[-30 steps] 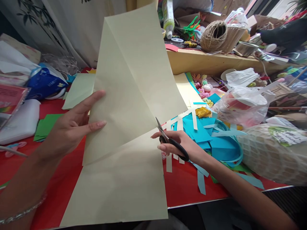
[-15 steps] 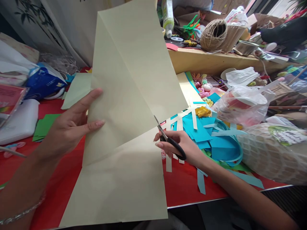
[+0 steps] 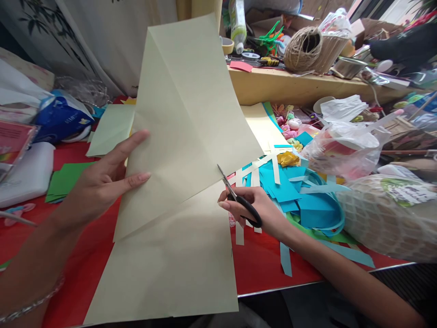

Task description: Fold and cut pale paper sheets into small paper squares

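Both hands are busy: left hand (image 3: pixel 116 175) has the upper sheet (image 3: pixel 184 123) by its left edge, thumb and finger spread on the near face, other fingers mostly hidden; right hand (image 3: pixel 268 207) is wrapped round scissors (image 3: pixel 251 208). Biggest first: the red table (image 3: pixel 262 273) sits under it all. That pale upper sheet is up off it, tilted and a bit bowed, mid-view, and it's the main mover: half a second ago part of its top edge was out of view, now it's dropped in and the right corner has slid slightly left. Lower sheet (image 3: pixel 177 273) is lying flat below, basically unmoved; can't tell if they're joined. Blue pieces (image 3: pixel 287 193) are heaped off to the right. Scissors are about where they were, blades crossing the upper sheet's slanted lower edge; can't tell if paper's between them. My read: the paper's being repositioned, no fresh cut showing. Smallest bits: cream strips (image 3: pixel 240 234) near the right hand.
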Demonstrator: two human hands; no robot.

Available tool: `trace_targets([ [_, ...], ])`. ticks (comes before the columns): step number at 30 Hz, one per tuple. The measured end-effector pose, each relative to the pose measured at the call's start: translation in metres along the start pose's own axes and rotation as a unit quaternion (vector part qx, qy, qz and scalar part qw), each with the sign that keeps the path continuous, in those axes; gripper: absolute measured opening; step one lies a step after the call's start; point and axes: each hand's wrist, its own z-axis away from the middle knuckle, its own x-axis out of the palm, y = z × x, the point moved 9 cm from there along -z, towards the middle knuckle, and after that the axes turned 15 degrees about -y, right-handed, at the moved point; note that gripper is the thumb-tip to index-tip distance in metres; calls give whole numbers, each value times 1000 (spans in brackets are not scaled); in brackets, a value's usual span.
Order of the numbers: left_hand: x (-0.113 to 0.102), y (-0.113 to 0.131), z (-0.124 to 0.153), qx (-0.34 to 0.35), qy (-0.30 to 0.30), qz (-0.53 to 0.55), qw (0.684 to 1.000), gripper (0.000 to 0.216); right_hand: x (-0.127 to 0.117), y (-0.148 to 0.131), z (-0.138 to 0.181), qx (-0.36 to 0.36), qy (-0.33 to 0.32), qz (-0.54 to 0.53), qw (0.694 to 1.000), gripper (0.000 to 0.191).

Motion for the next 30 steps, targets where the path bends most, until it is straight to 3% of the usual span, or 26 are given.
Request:
trace_targets([
  [18, 6, 9, 1, 5, 12, 30, 999, 66, 2, 0, 0, -23, -6, 12, 1000, 28],
  [30, 10, -1, 2, -26, 3, 11, 1000, 67, 1, 4, -1, -14, -3, -7, 1000, 29],
])
